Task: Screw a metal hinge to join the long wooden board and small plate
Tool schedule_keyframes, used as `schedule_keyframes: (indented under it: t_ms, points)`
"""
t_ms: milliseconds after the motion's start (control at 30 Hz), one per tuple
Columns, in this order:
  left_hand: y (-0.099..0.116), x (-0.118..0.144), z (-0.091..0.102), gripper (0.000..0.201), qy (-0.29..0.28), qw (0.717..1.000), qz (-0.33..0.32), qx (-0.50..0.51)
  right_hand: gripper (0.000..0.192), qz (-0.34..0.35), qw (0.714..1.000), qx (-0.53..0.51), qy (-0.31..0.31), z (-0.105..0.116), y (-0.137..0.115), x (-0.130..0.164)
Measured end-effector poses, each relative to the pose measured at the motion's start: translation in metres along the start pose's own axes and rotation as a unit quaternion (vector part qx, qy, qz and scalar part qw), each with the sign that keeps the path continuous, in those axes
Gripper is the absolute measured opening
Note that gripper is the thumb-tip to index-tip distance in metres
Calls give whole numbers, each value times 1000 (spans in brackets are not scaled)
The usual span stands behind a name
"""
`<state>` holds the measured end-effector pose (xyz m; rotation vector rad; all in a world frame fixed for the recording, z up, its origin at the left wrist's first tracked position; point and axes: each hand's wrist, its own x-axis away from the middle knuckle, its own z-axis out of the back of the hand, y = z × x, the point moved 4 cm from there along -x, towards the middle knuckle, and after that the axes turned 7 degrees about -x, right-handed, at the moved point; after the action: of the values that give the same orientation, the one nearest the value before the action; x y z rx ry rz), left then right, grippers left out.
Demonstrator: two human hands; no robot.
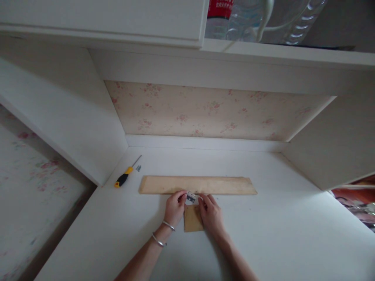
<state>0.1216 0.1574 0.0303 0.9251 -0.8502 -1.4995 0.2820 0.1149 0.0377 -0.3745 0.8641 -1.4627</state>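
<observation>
Between my two hands is a small silvery metal hinge [191,196] with holes in it. My left hand [175,207] pinches its left end between thumb and fingers. Curled close to the hinge's right end is my right hand [211,212], its fingertips pressed together; whether they grip the hinge too is hard to see. Just beyond the hands a long wooden board [197,184] lies flat across the white desktop. A small square wooden piece [193,219] lies below the hinge, partly covered by my right hand.
On the left lies a yellow and black screwdriver [124,177], with several small screws [138,168] beside its tip. White panels rise at both sides. A cabinet shelf [278,52] overhangs the back and holds clear plastic bottles [246,21].
</observation>
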Motion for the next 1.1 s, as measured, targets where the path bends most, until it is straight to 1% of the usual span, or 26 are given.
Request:
schedule_keyframes:
  t_ms: [100,167,233,333,500,633,800,867,1000,1100]
  points:
    - [-6,0,0,37,16,998,32,43,38,14,996,82,-41,-4,-2,0]
    - [-10,-1,1,40,27,996,51,73,35,19,993,106,-50,-5,-4,1]
    - [-12,-1,1,42,33,994,59,89,30,18,994,102,-46,-4,-6,2]
    - [-12,-2,2,41,30,994,58,90,33,18,996,76,-36,-2,-8,3]
    - [-10,-2,0,41,21,994,55,93,31,14,999,19,-26,1,-7,1]
    - [-11,-2,-3,39,5,996,47,77,31,3,998,-41,-45,2,-8,-2]
    - [-9,-2,-4,36,-5,999,26,47,36,-46,992,-98,-68,0,-2,-4]
    - [-6,-2,-4,35,-9,999,19,40,36,-55,989,-114,-71,-1,1,-4]
    - [-1,-1,-4,33,-12,1000,14,19,33,-46,986,-146,-59,0,3,-6]
    - [3,-1,-4,29,-6,1000,-8,-11,30,-23,983,-176,-38,3,1,-8]
